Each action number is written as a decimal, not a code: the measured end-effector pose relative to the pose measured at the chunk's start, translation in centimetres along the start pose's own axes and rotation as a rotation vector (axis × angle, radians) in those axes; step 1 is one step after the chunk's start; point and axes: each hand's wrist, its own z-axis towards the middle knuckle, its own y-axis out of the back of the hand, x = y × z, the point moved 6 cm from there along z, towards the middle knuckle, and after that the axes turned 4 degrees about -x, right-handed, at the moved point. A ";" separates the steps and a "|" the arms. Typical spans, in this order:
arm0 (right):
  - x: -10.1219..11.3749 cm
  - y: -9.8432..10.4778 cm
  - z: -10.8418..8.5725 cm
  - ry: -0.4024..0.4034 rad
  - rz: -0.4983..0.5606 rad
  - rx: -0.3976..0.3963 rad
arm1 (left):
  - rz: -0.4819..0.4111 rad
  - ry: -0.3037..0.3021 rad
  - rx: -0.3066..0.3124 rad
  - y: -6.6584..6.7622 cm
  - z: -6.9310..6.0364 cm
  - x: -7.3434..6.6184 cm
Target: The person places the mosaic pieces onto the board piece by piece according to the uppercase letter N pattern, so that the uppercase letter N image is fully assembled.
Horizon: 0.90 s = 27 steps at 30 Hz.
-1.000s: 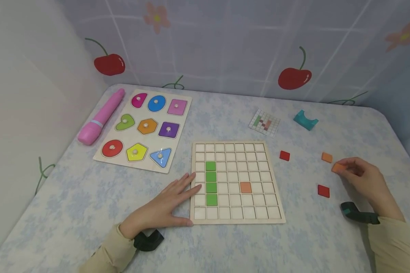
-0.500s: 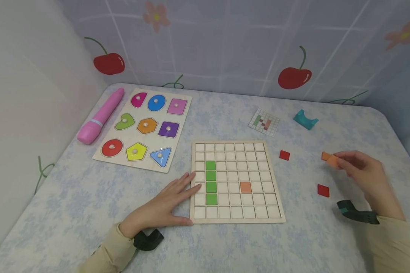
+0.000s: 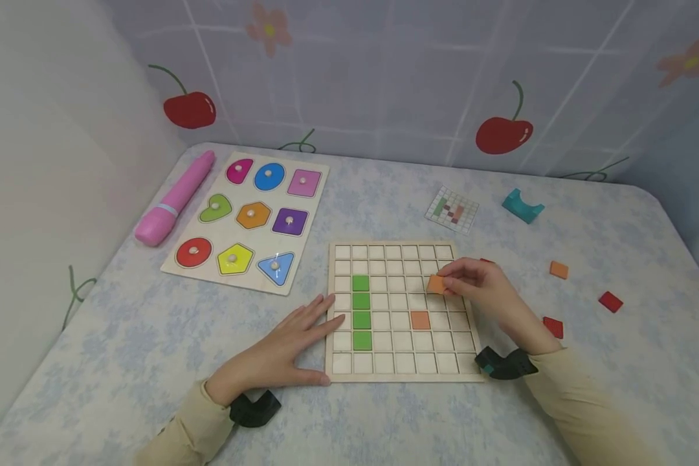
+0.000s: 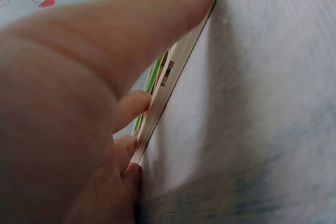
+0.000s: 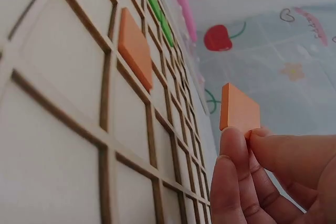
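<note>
The wooden grid board (image 3: 404, 378) lies flat, four-sided, with several green tiles (image 3: 361, 301) in one column and one orange tile (image 3: 420, 320) in a cell. My left hand (image 3: 274, 353) rests at its left edge, fingers spread, fingertips on the frame. My right hand (image 3: 495, 298) pinches another orange tile (image 3: 436, 284) between thumb and fingers over the board's right part. In the right wrist view that held tile (image 5: 242, 109) is raised off the grid, tilted. The left wrist view shows the thumb (image 4: 157, 14) against the board's side.
Right of the board lie a loose orange tile (image 3: 559, 270) and red tiles (image 3: 610, 301), one partly behind my right hand. Behind are a pattern card (image 3: 452, 210) and a teal curved piece (image 3: 522, 206). A shape puzzle (image 3: 262, 243) and a pink stick (image 3: 175, 199) lie at the left.
My right hand has moved left from the loose tiles to above the board, carrying the orange tile. A red tile at the far right, earlier out of sight, now shows. My left hand has stayed put.
</note>
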 end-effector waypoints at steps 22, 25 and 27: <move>-0.3 -3.1 0.5 0.164 -0.302 0.007 | 0.004 0.000 -0.008 0.0 0.0 0.1; -0.2 -3.1 0.5 0.172 -0.313 0.005 | 0.004 0.001 -0.008 0.0 0.0 0.1; -0.1 -3.1 0.5 0.183 -0.321 0.005 | 0.004 0.003 -0.006 0.0 0.1 0.1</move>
